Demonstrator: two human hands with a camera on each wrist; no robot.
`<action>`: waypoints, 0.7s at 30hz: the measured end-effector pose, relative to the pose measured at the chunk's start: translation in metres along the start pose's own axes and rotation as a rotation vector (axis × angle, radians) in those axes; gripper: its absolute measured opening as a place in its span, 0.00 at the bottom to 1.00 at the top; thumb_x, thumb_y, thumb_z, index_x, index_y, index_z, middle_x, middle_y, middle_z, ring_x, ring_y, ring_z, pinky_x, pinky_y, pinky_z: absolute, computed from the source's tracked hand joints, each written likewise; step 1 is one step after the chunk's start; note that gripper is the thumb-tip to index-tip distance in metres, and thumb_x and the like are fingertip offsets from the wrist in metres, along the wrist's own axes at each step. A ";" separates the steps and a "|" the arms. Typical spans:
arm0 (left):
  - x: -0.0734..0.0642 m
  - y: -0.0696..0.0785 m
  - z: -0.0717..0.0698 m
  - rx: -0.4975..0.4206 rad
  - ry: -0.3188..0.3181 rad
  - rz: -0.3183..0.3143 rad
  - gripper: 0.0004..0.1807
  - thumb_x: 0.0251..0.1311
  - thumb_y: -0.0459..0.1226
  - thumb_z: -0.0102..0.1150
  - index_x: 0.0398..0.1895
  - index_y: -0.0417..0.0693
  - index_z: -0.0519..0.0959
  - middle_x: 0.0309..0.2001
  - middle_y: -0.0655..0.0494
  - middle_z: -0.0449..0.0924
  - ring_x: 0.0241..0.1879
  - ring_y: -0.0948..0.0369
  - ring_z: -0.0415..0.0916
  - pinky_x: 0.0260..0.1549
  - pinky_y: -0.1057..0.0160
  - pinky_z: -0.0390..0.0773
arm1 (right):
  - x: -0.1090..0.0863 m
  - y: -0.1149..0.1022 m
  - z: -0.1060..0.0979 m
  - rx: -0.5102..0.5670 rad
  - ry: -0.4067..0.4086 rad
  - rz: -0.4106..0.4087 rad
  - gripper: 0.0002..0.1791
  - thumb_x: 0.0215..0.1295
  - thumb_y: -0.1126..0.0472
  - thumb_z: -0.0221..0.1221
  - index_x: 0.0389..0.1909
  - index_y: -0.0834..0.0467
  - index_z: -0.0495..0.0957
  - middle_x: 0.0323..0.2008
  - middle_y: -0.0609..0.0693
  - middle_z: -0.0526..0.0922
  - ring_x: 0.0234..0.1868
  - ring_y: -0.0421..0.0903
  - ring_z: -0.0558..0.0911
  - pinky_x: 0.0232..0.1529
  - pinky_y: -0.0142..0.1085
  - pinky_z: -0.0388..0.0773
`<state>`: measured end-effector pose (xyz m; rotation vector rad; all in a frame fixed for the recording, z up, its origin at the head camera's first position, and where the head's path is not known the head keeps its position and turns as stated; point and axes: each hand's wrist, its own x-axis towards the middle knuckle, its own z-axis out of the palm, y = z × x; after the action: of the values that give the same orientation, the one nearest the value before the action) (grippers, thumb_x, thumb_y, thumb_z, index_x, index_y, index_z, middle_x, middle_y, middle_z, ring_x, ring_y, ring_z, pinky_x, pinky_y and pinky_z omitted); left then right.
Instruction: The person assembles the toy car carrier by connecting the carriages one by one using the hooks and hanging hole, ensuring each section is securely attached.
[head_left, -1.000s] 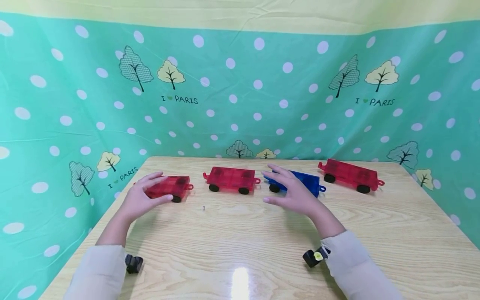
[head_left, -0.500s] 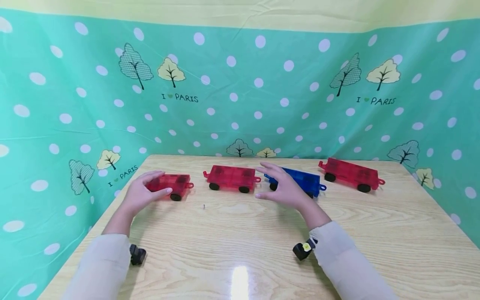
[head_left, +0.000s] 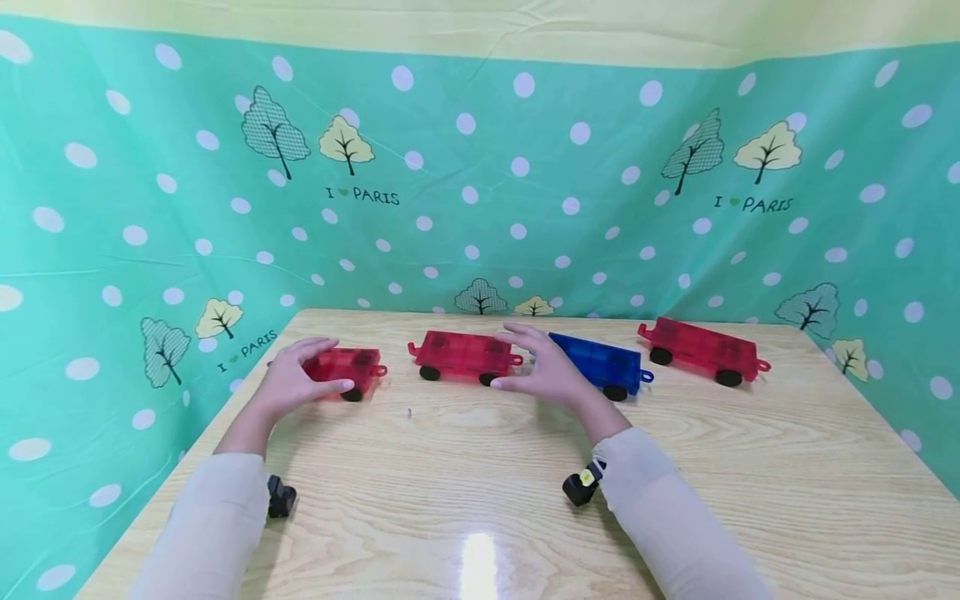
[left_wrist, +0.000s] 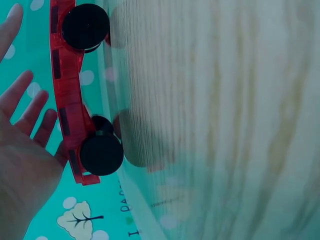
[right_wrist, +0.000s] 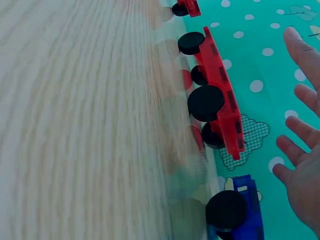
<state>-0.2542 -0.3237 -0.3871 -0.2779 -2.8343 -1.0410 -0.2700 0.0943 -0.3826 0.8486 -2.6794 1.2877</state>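
Observation:
Four wheeled toy train cars stand in a loose row on the wooden table. My left hand [head_left: 291,385] is spread over the leftmost red train car [head_left: 351,367], covering its left end; the left wrist view shows straight, parted fingers beside its body. My right hand [head_left: 551,373] hovers between the middle red train car [head_left: 459,354] and the blue train car [head_left: 606,364], overlapping both. Thumb and fingers are apart with nothing between them. In the right wrist view, these right fingers [right_wrist: 300,131] spread alongside the cars without gripping any.
Another red train car [head_left: 702,350] stands tilted at the far right of the row. A tiny grey bit [head_left: 409,413] lies on the table [head_left: 450,475]. Behind the cars hangs a green dotted cloth [head_left: 517,200]. Black devices sit at both wrists.
My right hand has moved left from over the blue train car toward the middle red one. My left hand has shifted slightly right at the leftmost car. The cars have not moved.

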 end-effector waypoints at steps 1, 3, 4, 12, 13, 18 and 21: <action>0.001 -0.001 0.000 0.006 -0.014 0.003 0.49 0.48 0.53 0.74 0.70 0.41 0.66 0.70 0.37 0.58 0.70 0.37 0.50 0.61 0.34 0.60 | 0.001 0.001 0.001 0.001 0.003 0.005 0.40 0.53 0.48 0.72 0.67 0.51 0.71 0.72 0.49 0.62 0.72 0.57 0.56 0.61 0.61 0.65; 0.002 -0.002 0.001 0.039 -0.035 -0.002 0.51 0.45 0.54 0.75 0.71 0.42 0.65 0.71 0.38 0.58 0.69 0.37 0.49 0.60 0.34 0.60 | 0.005 0.002 0.004 -0.002 0.006 0.013 0.40 0.52 0.47 0.73 0.67 0.50 0.71 0.72 0.49 0.62 0.72 0.56 0.57 0.62 0.61 0.64; 0.003 -0.003 0.002 0.061 -0.045 -0.006 0.52 0.44 0.55 0.76 0.71 0.43 0.65 0.71 0.38 0.58 0.69 0.37 0.49 0.59 0.34 0.61 | 0.007 0.003 0.006 -0.005 0.005 0.018 0.40 0.52 0.46 0.73 0.67 0.50 0.72 0.72 0.48 0.62 0.72 0.56 0.57 0.62 0.60 0.64; 0.009 -0.005 0.004 0.223 -0.082 -0.037 0.59 0.35 0.61 0.77 0.72 0.48 0.64 0.73 0.44 0.56 0.66 0.38 0.51 0.54 0.36 0.58 | 0.019 0.010 0.016 -0.022 -0.017 0.066 0.42 0.51 0.45 0.73 0.68 0.47 0.70 0.73 0.45 0.60 0.73 0.54 0.55 0.65 0.61 0.58; 0.010 -0.006 0.004 0.235 -0.084 -0.038 0.59 0.34 0.61 0.78 0.72 0.48 0.64 0.73 0.45 0.56 0.66 0.38 0.51 0.53 0.36 0.57 | 0.021 0.011 0.017 -0.015 -0.016 0.070 0.42 0.51 0.46 0.73 0.68 0.48 0.70 0.73 0.46 0.60 0.73 0.54 0.55 0.65 0.61 0.59; 0.013 -0.007 0.004 0.270 -0.086 -0.059 0.58 0.33 0.59 0.79 0.72 0.51 0.65 0.72 0.44 0.59 0.64 0.39 0.51 0.49 0.39 0.57 | 0.029 0.015 0.024 -0.001 -0.013 0.090 0.41 0.50 0.47 0.74 0.67 0.48 0.72 0.73 0.48 0.59 0.73 0.55 0.54 0.66 0.59 0.59; 0.013 -0.009 0.005 0.279 -0.079 -0.067 0.56 0.34 0.57 0.80 0.71 0.52 0.66 0.71 0.43 0.61 0.64 0.39 0.51 0.48 0.40 0.57 | 0.035 0.014 0.028 -0.029 -0.020 0.099 0.41 0.50 0.47 0.74 0.67 0.47 0.72 0.74 0.49 0.58 0.74 0.54 0.54 0.67 0.58 0.58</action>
<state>-0.2692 -0.3253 -0.3939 -0.2024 -3.0303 -0.6445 -0.3020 0.0649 -0.4015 0.7374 -2.7810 1.2624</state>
